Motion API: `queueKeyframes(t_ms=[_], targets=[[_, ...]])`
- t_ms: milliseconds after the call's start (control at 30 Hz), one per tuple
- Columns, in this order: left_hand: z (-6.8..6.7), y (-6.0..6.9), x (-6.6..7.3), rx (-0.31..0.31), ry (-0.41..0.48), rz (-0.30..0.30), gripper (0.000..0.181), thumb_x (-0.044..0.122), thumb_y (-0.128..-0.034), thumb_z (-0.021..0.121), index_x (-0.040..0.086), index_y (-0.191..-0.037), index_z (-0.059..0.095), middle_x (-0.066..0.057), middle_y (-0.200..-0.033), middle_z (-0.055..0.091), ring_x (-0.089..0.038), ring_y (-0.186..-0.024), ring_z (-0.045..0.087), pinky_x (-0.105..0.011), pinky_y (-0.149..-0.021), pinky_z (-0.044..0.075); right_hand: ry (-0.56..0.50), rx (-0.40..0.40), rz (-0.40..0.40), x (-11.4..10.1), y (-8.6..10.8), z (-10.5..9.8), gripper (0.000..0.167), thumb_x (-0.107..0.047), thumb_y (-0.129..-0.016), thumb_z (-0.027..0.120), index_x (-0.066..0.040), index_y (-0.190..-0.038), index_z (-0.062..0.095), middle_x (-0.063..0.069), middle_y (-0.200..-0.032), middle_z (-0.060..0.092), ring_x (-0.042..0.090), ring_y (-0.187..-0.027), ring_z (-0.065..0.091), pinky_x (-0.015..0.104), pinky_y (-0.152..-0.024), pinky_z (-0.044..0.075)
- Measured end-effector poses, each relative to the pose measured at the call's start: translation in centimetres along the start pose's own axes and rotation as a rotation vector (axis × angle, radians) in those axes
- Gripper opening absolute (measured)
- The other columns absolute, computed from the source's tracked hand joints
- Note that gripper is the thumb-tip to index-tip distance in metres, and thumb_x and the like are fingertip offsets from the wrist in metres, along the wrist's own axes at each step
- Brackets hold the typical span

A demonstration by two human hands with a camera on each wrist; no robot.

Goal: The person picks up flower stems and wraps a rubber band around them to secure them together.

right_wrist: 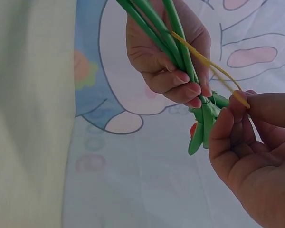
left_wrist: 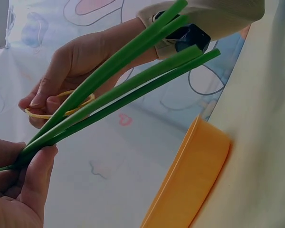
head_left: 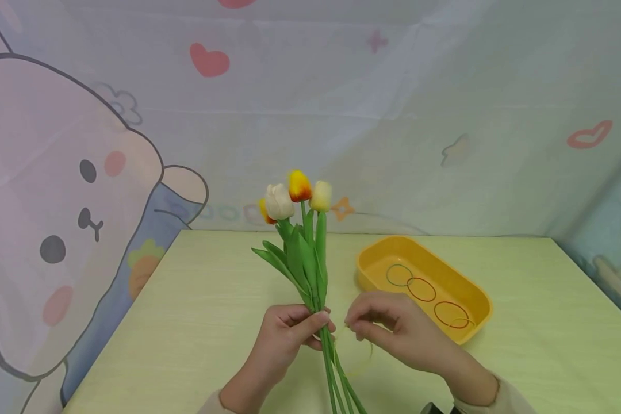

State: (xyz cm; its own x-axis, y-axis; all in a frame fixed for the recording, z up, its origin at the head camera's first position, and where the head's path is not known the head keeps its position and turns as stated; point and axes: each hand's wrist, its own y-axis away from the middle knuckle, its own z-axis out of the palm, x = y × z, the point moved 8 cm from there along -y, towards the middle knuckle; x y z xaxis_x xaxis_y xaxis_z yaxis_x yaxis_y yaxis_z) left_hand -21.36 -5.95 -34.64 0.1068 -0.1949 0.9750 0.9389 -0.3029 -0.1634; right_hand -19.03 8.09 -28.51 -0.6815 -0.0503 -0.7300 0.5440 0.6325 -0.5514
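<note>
My left hand (head_left: 290, 336) grips a bunch of artificial tulips by their green stems (head_left: 336, 368), blooms upward: a white bloom (head_left: 279, 202), a cream one (head_left: 321, 196) and yellow-red ones (head_left: 299, 186). Just right of the stems, my right hand (head_left: 403, 328) pinches a thin yellow rubber band between thumb and fingertips. In the left wrist view the yellow band (left_wrist: 38, 115) loops beside and across the stems (left_wrist: 123, 90), below their cut ends. The right wrist view shows the band (right_wrist: 204, 59) stretching from the pinching fingertips to the stems; whether it encircles all of them I cannot tell.
A yellow-orange tray (head_left: 476, 287) stands on the pale table (head_left: 186, 310) behind my right hand, with several thin bands in it: green, red (head_left: 451, 315) and yellow. Behind the table hangs a printed cloth (head_left: 300, 86) with a cartoon animal and hearts.
</note>
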Motion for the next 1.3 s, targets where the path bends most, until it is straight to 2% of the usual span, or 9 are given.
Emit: queueKeyframes(t_ms=[233, 533, 833, 1067, 1133, 1233, 1300], targets=[[1.1, 0.3, -0.3, -0.068, 0.009, -0.004, 0.034, 0.009, -0.0911, 0.065, -0.024, -0.094, 0.062, 0.008, -0.074, 0.070, -0.005, -0.069, 0.066, -0.023, -0.061, 0.058, -0.006, 0.040, 0.021, 0.5, 0.0, -0.4, 0.019, 0.014, -0.089, 0.056, 0.000, -0.100, 0.062, 0.010, -0.089, 0.062, 0.017, -0.076, 0.058, 0.028, -0.065, 0.055], [2.0, 0.5, -1.0, -0.097, 0.008, -0.037, 0.034, 0.009, -0.0904, 0.066, -0.024, -0.092, 0.061, 0.009, -0.073, 0.069, -0.005, -0.072, 0.064, -0.022, -0.060, 0.057, 0.013, 0.080, 0.026, 0.8, -0.1, -0.7, 0.017, 0.014, -0.089, 0.057, 0.001, -0.098, 0.062, 0.008, -0.085, 0.060, 0.016, -0.074, 0.057, 0.028, -0.063, 0.055], [2.9, 0.8, -1.7, -0.125, 0.053, -0.078, 0.037, 0.010, -0.0906, 0.066, -0.026, -0.091, 0.059, 0.008, -0.071, 0.069, -0.006, -0.070, 0.065, -0.023, -0.060, 0.058, 0.032, 0.131, 0.015, 1.0, -0.1, -1.1, 0.018, 0.015, -0.088, 0.057, 0.001, -0.098, 0.062, 0.006, -0.089, 0.062, 0.015, -0.075, 0.057, 0.027, -0.063, 0.055], [3.4, 1.0, -1.5, -0.163, 0.081, -0.057, 0.036, 0.009, -0.0899, 0.066, -0.026, -0.095, 0.059, 0.007, -0.071, 0.070, -0.008, -0.068, 0.067, -0.022, -0.059, 0.057, 0.014, 0.204, 0.015, 1.1, 0.1, -2.0, 0.020, 0.017, -0.088, 0.056, 0.001, -0.099, 0.062, 0.006, -0.091, 0.062, 0.014, -0.075, 0.059, 0.025, -0.066, 0.056], [3.5, 1.1, -1.5, -0.180, 0.084, -0.047, 0.036, 0.008, -0.0895, 0.067, -0.026, -0.096, 0.060, 0.003, -0.073, 0.071, -0.008, -0.068, 0.067, -0.022, -0.059, 0.057, -0.003, 0.216, 0.017, 1.1, 0.1, -2.3, 0.019, 0.016, -0.089, 0.055, 0.001, -0.099, 0.061, 0.004, -0.091, 0.062, 0.014, -0.075, 0.059, 0.024, -0.067, 0.056], [3.7, 1.2, -1.5, -0.213, 0.072, -0.050, 0.036, 0.008, -0.0893, 0.067, -0.026, -0.095, 0.059, -0.011, -0.076, 0.072, -0.007, -0.066, 0.067, -0.022, -0.058, 0.057, -0.037, 0.234, 0.057, 1.4, 0.2, -2.7, 0.018, 0.013, -0.090, 0.055, -0.001, -0.099, 0.061, -0.002, -0.092, 0.063, 0.012, -0.076, 0.059, 0.024, -0.068, 0.055], [3.6, 1.3, -1.5, -0.234, 0.054, -0.063, 0.036, 0.008, -0.0894, 0.067, -0.026, -0.094, 0.060, -0.020, -0.077, 0.070, -0.007, -0.065, 0.067, -0.022, -0.057, 0.056, -0.104, 0.236, 0.095, 1.8, 0.3, -3.0, 0.019, 0.011, -0.091, 0.055, -0.005, -0.099, 0.062, -0.004, -0.093, 0.063, 0.010, -0.076, 0.059, 0.023, -0.070, 0.055]])
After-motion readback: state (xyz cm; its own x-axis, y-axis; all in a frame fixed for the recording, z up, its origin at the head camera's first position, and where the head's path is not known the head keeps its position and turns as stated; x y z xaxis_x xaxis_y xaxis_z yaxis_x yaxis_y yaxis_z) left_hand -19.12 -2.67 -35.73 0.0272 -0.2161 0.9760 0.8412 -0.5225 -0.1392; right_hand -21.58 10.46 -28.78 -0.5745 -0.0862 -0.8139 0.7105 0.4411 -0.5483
